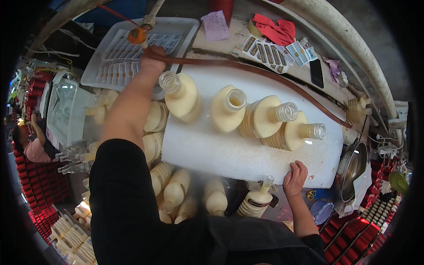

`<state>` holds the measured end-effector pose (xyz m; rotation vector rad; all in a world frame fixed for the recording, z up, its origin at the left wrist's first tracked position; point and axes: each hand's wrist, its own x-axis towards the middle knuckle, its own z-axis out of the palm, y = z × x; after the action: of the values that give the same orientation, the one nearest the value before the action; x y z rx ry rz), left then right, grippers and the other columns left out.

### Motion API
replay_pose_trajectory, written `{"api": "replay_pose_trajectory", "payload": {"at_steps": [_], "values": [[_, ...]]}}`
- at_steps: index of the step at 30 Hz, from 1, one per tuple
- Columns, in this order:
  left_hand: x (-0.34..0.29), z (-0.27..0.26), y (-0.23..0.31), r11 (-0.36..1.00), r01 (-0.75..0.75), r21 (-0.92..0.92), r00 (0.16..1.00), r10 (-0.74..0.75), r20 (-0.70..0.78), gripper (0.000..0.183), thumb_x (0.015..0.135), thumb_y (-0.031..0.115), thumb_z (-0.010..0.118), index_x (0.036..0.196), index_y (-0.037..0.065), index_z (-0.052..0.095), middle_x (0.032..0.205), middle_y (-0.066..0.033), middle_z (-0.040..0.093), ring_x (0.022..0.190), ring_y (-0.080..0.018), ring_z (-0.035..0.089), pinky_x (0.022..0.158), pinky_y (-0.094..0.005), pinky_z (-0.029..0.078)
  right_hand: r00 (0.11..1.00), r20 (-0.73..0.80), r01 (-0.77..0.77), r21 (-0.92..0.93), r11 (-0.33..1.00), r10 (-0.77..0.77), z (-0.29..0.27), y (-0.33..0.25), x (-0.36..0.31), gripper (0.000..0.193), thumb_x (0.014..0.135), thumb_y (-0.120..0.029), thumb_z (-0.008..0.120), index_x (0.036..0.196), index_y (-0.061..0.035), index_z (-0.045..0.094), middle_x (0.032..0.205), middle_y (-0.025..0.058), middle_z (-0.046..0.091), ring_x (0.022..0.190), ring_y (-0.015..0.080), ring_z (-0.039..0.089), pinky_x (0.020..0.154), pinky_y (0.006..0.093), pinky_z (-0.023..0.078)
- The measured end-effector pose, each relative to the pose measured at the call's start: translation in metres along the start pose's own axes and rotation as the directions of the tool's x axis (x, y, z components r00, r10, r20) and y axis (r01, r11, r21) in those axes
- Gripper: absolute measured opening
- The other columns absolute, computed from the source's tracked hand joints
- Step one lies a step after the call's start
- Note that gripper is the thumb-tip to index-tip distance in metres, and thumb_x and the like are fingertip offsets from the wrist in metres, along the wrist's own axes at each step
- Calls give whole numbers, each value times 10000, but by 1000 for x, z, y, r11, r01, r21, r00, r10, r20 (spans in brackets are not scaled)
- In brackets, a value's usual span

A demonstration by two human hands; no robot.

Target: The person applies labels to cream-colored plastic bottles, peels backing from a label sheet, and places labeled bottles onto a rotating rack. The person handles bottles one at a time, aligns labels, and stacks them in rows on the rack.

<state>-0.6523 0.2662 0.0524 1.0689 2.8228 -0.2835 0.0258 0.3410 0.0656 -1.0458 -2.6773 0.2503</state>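
My left hand (153,59) reaches to the far left and closes around the end of a brown hose (247,70), beside a valve with an orange knob (137,35). My right hand (295,178) rests on the near right edge of a white board (212,154), its fingers loosely bent and holding nothing. Four uncapped cream-coloured bottles stand on the board. One bottle (185,99) is at the left, just below my left hand; another bottle (226,115) is in the middle. A third bottle (261,117) and a fourth bottle (287,134) stand close together on the right.
A white tray (191,33) with label sheets lies far left. Label strips (269,55), a red cloth (278,30) and a phone (316,73) lie beyond the hose. More cream bottles (176,185) crowd below the board. A metal basin (353,170) is at right; another person (37,148) at far left.
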Motion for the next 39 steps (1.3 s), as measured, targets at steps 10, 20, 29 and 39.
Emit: {"api": "replay_pose_trajectory", "payload": {"at_steps": [10, 20, 29, 39], "values": [[-4, -20, -47, 963, 170, -207, 980, -186, -63, 329, 950, 289, 569, 1196, 85, 647, 1199, -182, 693, 1146, -373, 647, 963, -465, 523, 1000, -3, 4, 1, 1000, -4, 0, 0, -1, 358, 788, -23, 582, 1144, -22, 624, 1228, 203, 580, 1142, 397, 546, 1021, 492, 409], [-33, -79, -127, 926, 217, -308, 916, -303, -264, 332, 910, 288, 547, 1145, 87, 668, 1089, -216, 716, 1055, -415, 672, 919, -491, 529, 1000, -7, 7, 0, 1000, -7, 1, 1, -3, 365, 789, -25, 577, 1152, -21, 614, 1237, 206, 577, 1154, 399, 541, 1026, 496, 407], [-74, -137, -194, 855, 207, -475, 771, -441, -459, 465, 855, 388, 595, 1181, 74, 700, 1087, -231, 716, 1056, -429, 663, 916, -474, 515, 999, -22, 24, 15, 1000, -24, 1, 1, -5, 365, 790, -14, 570, 1153, -20, 607, 1237, 208, 571, 1152, 403, 539, 1026, 506, 406], [-147, -204, -218, 520, -154, -840, 692, -550, -467, 532, 848, 285, 676, 1251, -61, 647, 1110, -159, 697, 968, -219, 640, 865, -344, 502, 995, -90, 48, -4, 999, -48, 4, 7, -6, 376, 769, -11, 587, 1145, -19, 607, 1231, 210, 579, 1141, 414, 547, 1023, 500, 419]]}}
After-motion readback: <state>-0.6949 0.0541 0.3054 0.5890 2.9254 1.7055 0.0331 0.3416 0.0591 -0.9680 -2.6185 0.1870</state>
